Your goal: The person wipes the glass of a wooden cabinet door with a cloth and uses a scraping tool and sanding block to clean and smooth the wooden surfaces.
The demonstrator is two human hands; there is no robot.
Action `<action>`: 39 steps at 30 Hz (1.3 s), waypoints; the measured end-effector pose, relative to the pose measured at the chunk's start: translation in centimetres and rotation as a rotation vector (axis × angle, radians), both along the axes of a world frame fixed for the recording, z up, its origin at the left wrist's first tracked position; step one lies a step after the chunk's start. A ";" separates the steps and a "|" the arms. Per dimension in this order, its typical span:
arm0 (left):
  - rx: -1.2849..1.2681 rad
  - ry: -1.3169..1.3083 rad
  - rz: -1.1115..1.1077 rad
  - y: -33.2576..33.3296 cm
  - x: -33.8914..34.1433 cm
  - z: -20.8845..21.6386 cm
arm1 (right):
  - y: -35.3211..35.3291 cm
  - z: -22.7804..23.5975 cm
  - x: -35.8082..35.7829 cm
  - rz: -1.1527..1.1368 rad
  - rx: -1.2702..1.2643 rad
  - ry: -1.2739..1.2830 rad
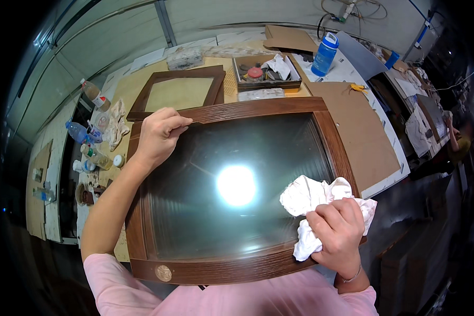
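A dark brown wooden frame (258, 109) with a glass pane (205, 189) lies flat on the workbench in front of me; a lamp glares off the glass. My left hand (158, 136) grips the frame's far left corner, fingers curled over the top rail. My right hand (339, 229) is shut on a crumpled white cloth (308, 197), which rests on the glass near the frame's right rail.
A second, smaller brown frame (176, 76) lies behind on a board. A wooden tray (266, 84) with small items and a blue bottle (325, 54) stand further back. Several plastic bottles (89, 142) and a rag sit at the left. A brown board (358, 131) lies at the right.
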State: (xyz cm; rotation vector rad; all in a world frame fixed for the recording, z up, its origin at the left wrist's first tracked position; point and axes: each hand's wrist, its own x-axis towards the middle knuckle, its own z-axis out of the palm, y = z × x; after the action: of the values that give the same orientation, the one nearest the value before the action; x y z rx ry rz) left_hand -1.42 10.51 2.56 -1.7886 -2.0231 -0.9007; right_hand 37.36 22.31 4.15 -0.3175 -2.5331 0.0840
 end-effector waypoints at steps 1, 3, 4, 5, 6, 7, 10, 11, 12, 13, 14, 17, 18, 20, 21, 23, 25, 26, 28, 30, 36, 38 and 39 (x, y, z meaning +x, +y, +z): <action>0.010 0.035 -0.012 0.1 0.1 0.0 | 0.0 0.0 -0.1 -0.001 0.001 -0.002; 0.031 0.106 -0.034 0.3 0.3 -0.1 | 0.0 0.0 -0.1 -0.003 0.004 -0.007; 0.033 0.113 -0.032 0.3 0.3 -0.1 | 0.0 0.0 -0.1 -0.005 0.006 -0.008; 0.035 0.120 -0.029 0.3 0.3 -0.1 | 0.0 0.0 0.0 -0.006 0.008 -0.009; 0.037 0.127 -0.026 0.3 0.4 -0.1 | 0.0 0.0 0.0 -0.008 0.016 -0.010; 0.039 0.130 -0.025 0.2 0.3 -0.2 | 0.0 0.0 0.0 -0.012 0.023 -0.011; 0.028 0.132 -0.031 0.1 0.2 -0.2 | 0.0 0.1 -0.1 -0.013 0.029 -0.006; 0.015 0.129 -0.040 0.2 0.3 0.0 | -0.1 0.1 -0.1 -0.011 0.029 -0.003; 0.003 0.127 -0.048 0.3 0.4 0.1 | -0.1 0.1 -0.1 -0.011 0.026 -0.003; -0.031 -0.006 -0.097 0.6 0.7 0.2 | 0.0 0.1 -0.1 -0.011 0.030 -0.003; -0.064 -0.140 -0.147 0.9 1.0 0.3 | 0.2 0.2 -0.1 -0.010 0.034 -0.002; -0.099 -0.291 -0.123 0.6 1.4 0.9 | 0.0 -0.1 0.1 -0.016 -0.007 -0.010; -0.114 -0.256 -0.079 0.1 0.9 1.1 | 0.0 0.0 0.1 -0.010 -0.007 -0.011; -0.229 -0.288 -0.096 -1.0 0.2 1.8 | 0.1 0.1 -0.1 -0.007 -0.003 -0.018; -0.141 -0.354 -0.093 -1.6 0.1 2.6 | 0.0 0.2 -0.2 -0.017 -0.005 -0.026; 0.029 -0.473 -0.051 -4.1 -0.1 4.5 | -0.3 0.3 -0.3 -0.005 -0.022 -0.032; 0.190 -0.442 0.092 -7.1 -1.9 5.8 | -0.4 0.5 -0.3 -0.011 -0.008 -0.031; 0.157 -0.364 0.207 -8.9 -2.0 5.7 | -0.5 0.5 -0.3 -0.015 -0.001 -0.032; 0.010 -0.303 0.272 -12.1 -0.4 5.1 | -0.7 0.4 -0.5 -0.013 0.005 -0.025; -0.092 -0.277 0.325 -12.9 2.3 4.8 | -0.5 0.5 -0.4 -0.027 -0.010 -0.025; -0.085 -0.349 0.469 -16.3 5.9 3.1 | -0.9 0.4 -0.7 -0.030 0.015 -0.013; -0.103 -0.272 0.442 -15.4 7.2 3.2 | -0.9 0.4 -0.7 -0.028 0.016 -0.015; -0.115 -0.193 0.430 -14.8 7.7 3.5 | -0.9 0.4 -0.7 -0.030 0.016 -0.018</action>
State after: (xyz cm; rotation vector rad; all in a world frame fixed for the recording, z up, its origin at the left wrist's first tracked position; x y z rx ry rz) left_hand 6.32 -4.27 6.02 -1.2723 -2.4928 -0.8587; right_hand 36.65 21.45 4.60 -0.3508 -2.5450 0.0492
